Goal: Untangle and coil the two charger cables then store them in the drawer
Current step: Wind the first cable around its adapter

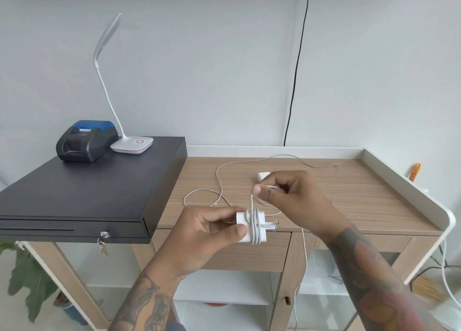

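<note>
My left hand [209, 233] grips a white charger block [252, 227] above the desk's front edge, with several turns of its white cable wound around it. My right hand [282, 193] pinches that cable just above the block, and the cable's free end hangs down past the desk front [304, 251]. A second white charger [263, 175] lies on the wooden desk [349, 193] behind my right hand, partly hidden. Its thin cable [219, 178] loops loosely over the desktop towards the back right. The desk drawer [249, 256] below my hands is closed.
A black cash drawer [87, 193] with a key in its lock covers the desk's left part. On it stand a receipt printer [86, 141] and a white desk lamp [132, 145]. A raised white rim [399, 181] borders the desk at right. A black wire [296, 69] runs down the wall.
</note>
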